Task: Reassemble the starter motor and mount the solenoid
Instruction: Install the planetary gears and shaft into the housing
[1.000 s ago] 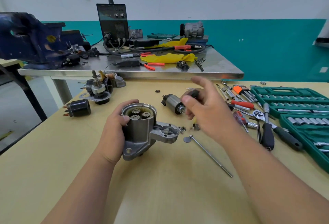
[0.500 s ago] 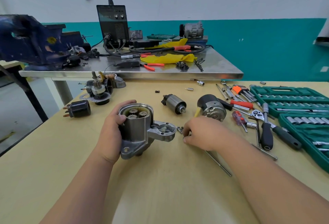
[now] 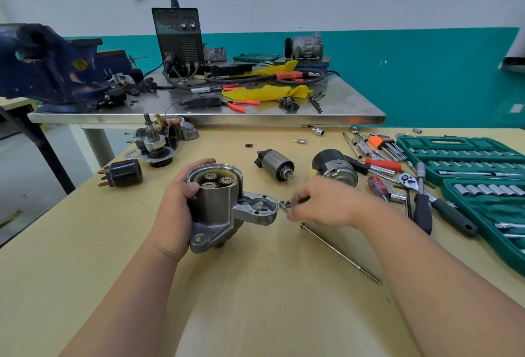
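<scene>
My left hand point(image 3: 174, 209) grips the grey starter housing point(image 3: 218, 209), which stands upright on the wooden bench with its three planetary gears point(image 3: 217, 180) showing on top. My right hand point(image 3: 322, 203) hovers low just right of the housing's solenoid flange point(image 3: 257, 209), fingers curled down over small nuts point(image 3: 285, 204). Motion blur hides whether it pinches one. The silver solenoid point(image 3: 274, 165) lies behind on its side. The black motor body point(image 3: 336, 167) lies to its right. A long through bolt point(image 3: 341, 254) lies below my right hand.
A black terminal cap point(image 3: 123, 173) and the armature assembly point(image 3: 156, 143) sit at the left rear. Screwdrivers, a ratchet point(image 3: 420, 186) and green socket cases point(image 3: 483, 175) crowd the right side. A steel table point(image 3: 355, 119) with a blue vise point(image 3: 48, 64) and a welder point(image 3: 179, 38) stands behind.
My right hand set the black motor body down behind, then dropped to the small hardware beside the housing flange. My left hand keeps its hold on the housing.
</scene>
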